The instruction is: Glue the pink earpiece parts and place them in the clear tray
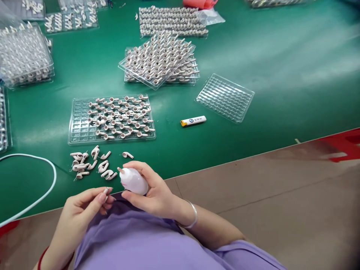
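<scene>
Right hand (153, 192) wraps the white squeeze bottle (134, 181), nozzle pointing left. Left hand (84, 207) pinches one earbud shell (106, 190) at the bench (295, 75) edge. Best bring them close, steady, and squeeze lightly.

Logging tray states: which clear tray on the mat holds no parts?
The tilted tray at the right, past the lighter; its pockets are bare, the other trays all hold pale parts.

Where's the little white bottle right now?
Head view, low centre: the white bottle is in the right hand at the edge of the table, nozzle pointing left, beside the left hand pinching a small piece, below the loose pieces.
</scene>
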Demonstrator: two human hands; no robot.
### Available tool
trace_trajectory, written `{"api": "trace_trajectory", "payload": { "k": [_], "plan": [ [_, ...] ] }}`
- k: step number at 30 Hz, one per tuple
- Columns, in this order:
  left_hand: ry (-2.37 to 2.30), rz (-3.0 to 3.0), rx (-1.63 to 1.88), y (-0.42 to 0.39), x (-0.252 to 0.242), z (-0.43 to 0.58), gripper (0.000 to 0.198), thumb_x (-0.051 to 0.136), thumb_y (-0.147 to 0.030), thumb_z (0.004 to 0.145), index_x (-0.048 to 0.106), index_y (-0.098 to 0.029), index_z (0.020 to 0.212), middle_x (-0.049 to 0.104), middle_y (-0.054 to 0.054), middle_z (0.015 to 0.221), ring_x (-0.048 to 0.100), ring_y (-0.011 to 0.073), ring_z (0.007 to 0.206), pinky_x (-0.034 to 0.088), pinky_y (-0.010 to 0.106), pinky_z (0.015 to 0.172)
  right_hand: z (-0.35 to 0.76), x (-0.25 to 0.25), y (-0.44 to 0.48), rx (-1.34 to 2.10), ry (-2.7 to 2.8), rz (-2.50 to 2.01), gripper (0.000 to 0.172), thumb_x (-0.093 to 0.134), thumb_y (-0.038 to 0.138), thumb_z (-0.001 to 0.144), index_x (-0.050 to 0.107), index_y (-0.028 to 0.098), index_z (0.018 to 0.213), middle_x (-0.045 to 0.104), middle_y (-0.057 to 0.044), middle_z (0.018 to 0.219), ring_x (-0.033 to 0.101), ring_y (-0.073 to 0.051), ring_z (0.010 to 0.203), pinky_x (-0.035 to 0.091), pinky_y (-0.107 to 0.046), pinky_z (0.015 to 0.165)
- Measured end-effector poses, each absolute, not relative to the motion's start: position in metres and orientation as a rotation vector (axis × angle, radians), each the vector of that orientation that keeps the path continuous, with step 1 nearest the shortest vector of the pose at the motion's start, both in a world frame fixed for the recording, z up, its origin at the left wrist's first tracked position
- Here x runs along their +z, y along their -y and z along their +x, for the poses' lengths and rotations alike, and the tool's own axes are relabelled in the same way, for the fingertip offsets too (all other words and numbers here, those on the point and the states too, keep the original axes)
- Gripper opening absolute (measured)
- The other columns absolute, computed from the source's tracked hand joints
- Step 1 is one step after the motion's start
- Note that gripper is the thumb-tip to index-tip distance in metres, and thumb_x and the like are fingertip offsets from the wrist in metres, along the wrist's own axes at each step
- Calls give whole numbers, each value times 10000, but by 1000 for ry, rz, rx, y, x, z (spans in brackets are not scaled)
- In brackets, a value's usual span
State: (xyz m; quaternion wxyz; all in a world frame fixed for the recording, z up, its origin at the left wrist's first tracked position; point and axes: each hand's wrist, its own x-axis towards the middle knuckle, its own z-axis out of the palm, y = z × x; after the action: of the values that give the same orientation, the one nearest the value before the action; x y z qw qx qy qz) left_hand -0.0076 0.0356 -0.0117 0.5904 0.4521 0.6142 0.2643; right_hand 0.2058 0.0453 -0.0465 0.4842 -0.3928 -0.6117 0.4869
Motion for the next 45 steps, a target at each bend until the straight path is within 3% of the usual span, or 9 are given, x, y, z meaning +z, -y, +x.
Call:
{"api": "trace_trajectory", "payload": {
  "k": [12, 20, 24, 30, 36, 45],
  "plan": [
    [-1177, 975, 547, -34, -12, 2, 286, 672, -411, 815, 754, -189, 656, 632, 59, 621, 537, 154, 589, 469, 260, 517, 188, -49, -45, 1532, 1259, -709, 387, 707, 214, 780, 499, 228, 1106, 653, 3, 847, 652, -114, 689, 569, -254, 662],
    [-1179, 1000, 582, -32, -11, 5, 310, 681, -444, 796, 757, -183, 647, 628, 70, 607, 544, 165, 570, 479, 274, 480, 186, -54, -42, 1566, 1243, -722, 396, 693, 354, 816, 448, 228, 1101, 632, -1, 837, 631, -115, 688, 565, -263, 656],
    [-1246, 1066, 557, -29, -11, 1, 281, 666, -432, 819, 782, -191, 730, 686, 70, 649, 601, 172, 584, 538, 281, 528, 194, -49, -45, 1572, 1343, -762, 463, 677, 376, 840, 394, 240, 1180, 615, -17, 939, 625, -112, 743, 549, -244, 669],
    [-1587, 1003, 642, -19, -19, -16, 315, 753, -467, 735, 787, -215, 921, 787, 85, 877, 734, 226, 714, 630, 314, 636, 209, -54, -38, 1153, 1624, -931, 518, 624, 238, 860, 323, 243, 1281, 564, -53, 1054, 593, -127, 810, 524, -250, 687],
    [-1739, 980, 693, -15, -26, -18, 341, 754, -500, 726, 783, -211, 905, 787, 65, 808, 733, 201, 662, 625, 265, 596, 209, -64, -33, 729, 1848, -820, 515, 648, 261, 848, 430, 236, 1314, 662, -64, 951, 620, -171, 758, 540, -292, 659],
    [-1778, 923, 697, -16, -22, -11, 350, 761, -511, 706, 785, -204, 872, 785, 64, 801, 727, 196, 649, 617, 251, 585, 208, -72, -33, 617, 1900, -795, 486, 621, 257, 829, 486, 162, 1286, 651, -55, 798, 578, -162, 639, 497, -275, 569]
  ]
}}
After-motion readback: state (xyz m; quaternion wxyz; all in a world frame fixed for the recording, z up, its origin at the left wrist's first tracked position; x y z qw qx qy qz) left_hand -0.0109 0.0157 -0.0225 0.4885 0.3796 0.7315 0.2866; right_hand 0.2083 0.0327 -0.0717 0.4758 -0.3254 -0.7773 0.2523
